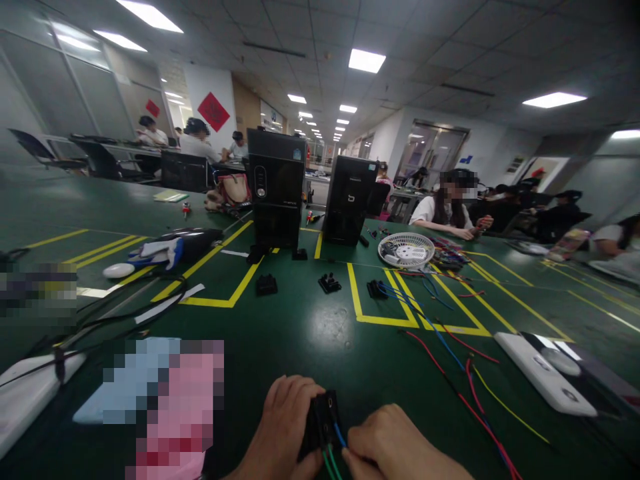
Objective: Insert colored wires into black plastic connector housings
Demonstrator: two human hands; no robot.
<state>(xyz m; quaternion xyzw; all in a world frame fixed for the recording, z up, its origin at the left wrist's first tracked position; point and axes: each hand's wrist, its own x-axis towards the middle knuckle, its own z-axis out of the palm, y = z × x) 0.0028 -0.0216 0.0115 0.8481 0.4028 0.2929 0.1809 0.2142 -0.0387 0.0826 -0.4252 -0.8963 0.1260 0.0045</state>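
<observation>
Low in the view, my left hand [287,423] is closed around a black terminal block [327,412], its fingers wrapped over the left side. Two green wires [330,463] run from the near side of the block. My right hand [390,443] pinches a blue wire [340,435] close to the block's right side; the wire's end meets the block, but how deep it sits cannot be seen. Farther up the green table are more black blocks: one at the left [267,285], a small group of black parts [329,283], and one with blue wires [377,289].
Loose red wires [470,393] and a yellow wire [510,405] lie at right, near a white device [545,373]. A white round basket [406,250] and two black computer towers [277,190] stand farther back. Blurred blue and pink items lie left. A person [450,203] sits across the table.
</observation>
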